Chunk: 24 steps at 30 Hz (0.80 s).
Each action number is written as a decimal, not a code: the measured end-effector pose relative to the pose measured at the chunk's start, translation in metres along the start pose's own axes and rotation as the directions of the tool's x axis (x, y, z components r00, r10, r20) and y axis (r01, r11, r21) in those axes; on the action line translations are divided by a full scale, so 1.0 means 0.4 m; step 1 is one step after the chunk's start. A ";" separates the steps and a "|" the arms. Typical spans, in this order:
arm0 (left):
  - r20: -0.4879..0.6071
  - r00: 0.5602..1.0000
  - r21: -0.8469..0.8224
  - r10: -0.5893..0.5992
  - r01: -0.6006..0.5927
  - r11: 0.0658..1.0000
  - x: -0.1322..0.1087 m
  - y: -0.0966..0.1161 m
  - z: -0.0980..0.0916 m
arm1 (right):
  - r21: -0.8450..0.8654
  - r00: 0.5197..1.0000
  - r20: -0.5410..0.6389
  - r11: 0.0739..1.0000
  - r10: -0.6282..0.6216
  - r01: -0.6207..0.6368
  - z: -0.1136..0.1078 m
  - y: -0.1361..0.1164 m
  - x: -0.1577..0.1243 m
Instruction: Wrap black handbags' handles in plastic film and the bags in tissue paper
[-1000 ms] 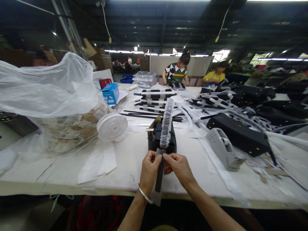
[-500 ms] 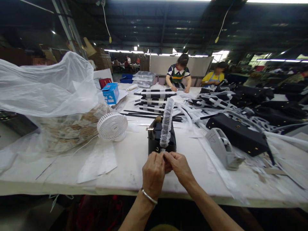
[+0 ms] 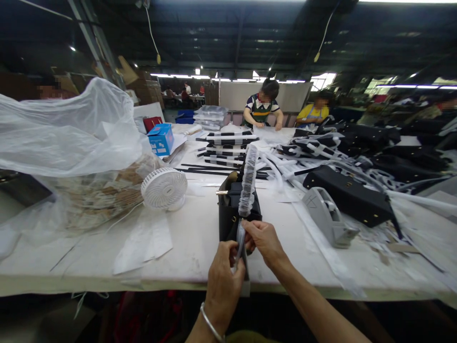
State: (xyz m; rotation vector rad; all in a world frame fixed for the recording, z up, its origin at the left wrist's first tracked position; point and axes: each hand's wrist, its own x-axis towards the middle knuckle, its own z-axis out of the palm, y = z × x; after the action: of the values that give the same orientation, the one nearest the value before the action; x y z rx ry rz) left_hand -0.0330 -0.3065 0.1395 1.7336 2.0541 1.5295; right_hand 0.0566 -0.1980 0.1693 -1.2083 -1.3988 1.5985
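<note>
A black handbag stands on the table right in front of me, its upright handle wrapped in crinkled clear plastic. From the base of the handle a narrow translucent plastic strip runs down toward me. My left hand pinches the lower part of this strip between thumb and fingers. Higher up, at the handle's base, my right hand has its fingertips closed on the strip's upper end. The near side of the bag is partly hidden behind my hands.
Left of the bag are a white fan, a blue box and a large clear plastic bag. To the right stand a grey tape dispenser and another black handbag. A co-worker works across the table.
My left hand has moved down and toward me, away from the handle's base, and the translucent strip now shows between my hands. My right hand stays near the handle's base.
</note>
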 end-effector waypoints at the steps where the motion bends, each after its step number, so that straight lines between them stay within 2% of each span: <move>1: 0.023 0.999 0.008 -0.024 0.024 1.000 -0.012 -0.006 0.001 | -0.016 0.999 -0.021 1.000 -0.026 0.026 0.002 0.003 0.000; 3: 0.034 0.999 0.052 0.025 -0.027 0.998 -0.038 -0.015 0.005 | -0.028 0.996 -0.054 0.997 -0.077 0.075 0.008 0.007 -0.002; 5: 0.044 0.987 0.126 0.156 -0.160 0.979 -0.064 -0.015 0.003 | 0.004 0.993 -0.064 0.995 -0.098 0.098 0.011 0.007 -0.003; 7: 0.153 0.944 0.130 0.292 -0.312 0.941 -0.082 -0.004 -0.014 | 0.064 0.996 -0.056 0.995 -0.072 0.076 0.012 0.005 -0.004; 8: 0.233 0.914 0.074 0.332 -0.357 0.931 -0.084 0.005 -0.029 | 0.093 0.998 -0.045 0.994 -0.047 0.051 0.010 0.003 -0.004; 9: 0.296 0.895 -0.003 0.334 -0.349 0.937 -0.080 0.013 -0.047 | 0.118 0.999 -0.026 0.993 -0.021 0.024 0.008 0.001 -0.005; 11: 0.303 0.932 -0.149 0.199 -0.160 0.976 -0.051 0.024 -0.082 | 0.145 1.000 0.023 0.989 0.008 -0.011 0.001 -0.002 -0.007; 12: 0.250 0.968 -0.197 0.025 0.025 0.980 -0.028 0.025 -0.095 | 0.149 0.999 0.046 0.989 0.010 -0.016 -0.002 -0.003 -0.009; 13: 0.150 0.975 -0.250 -0.162 0.195 0.948 0.000 0.024 -0.101 | 0.146 0.998 0.059 0.989 0.005 -0.013 -0.004 -0.004 -0.011; 14: 0.129 0.951 -0.333 -0.282 0.310 0.891 0.029 0.021 -0.099 | 0.137 0.998 0.060 0.991 -0.007 -0.001 -0.005 -0.004 -0.014; 15: 0.211 0.918 -0.430 -0.335 0.395 0.812 0.056 0.017 -0.089 | 0.124 0.998 0.057 0.992 -0.022 0.015 -0.006 -0.004 -0.017; 16: 0.365 0.859 -0.511 -0.358 0.507 0.694 0.079 0.014 -0.073 | 0.109 0.998 0.056 0.994 -0.031 0.024 -0.006 -0.004 -0.020; 17: 0.499 0.782 -0.564 -0.374 0.621 0.544 0.097 0.012 -0.052 | 0.094 0.997 0.067 0.995 -0.035 0.029 -0.006 -0.003 -0.021; 18: 0.598 0.713 -0.582 -0.365 0.700 0.414 0.109 0.012 -0.030 | 0.073 0.996 0.079 0.997 -0.040 0.034 -0.006 -0.002 -0.022; 19: 0.666 0.654 -0.576 -0.359 0.757 0.309 0.115 0.013 -0.008 | 0.041 0.995 0.082 0.998 -0.051 0.048 -0.006 -0.002 -0.022; 20: 0.700 0.614 -0.567 -0.366 0.788 0.240 0.117 0.016 0.011 | 0.001 0.995 0.072 0.998 -0.068 0.068 -0.007 -0.001 -0.020; 22: 0.709 0.581 -0.550 -0.401 0.810 0.201 0.112 0.023 0.036 | -0.090 0.993 0.022 0.989 -0.119 0.120 -0.008 -0.002 -0.018; 24: 0.691 0.582 -0.534 -0.429 0.811 0.240 0.105 0.026 0.045 | -0.156 0.988 -0.010 0.976 -0.156 0.153 -0.009 -0.006 -0.019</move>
State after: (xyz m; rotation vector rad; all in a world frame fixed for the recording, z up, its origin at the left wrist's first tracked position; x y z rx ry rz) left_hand -0.0304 -0.2642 0.1592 0.5659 1.1507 1.2821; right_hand 0.0625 -0.2033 0.1732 -1.1702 -1.5862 1.3870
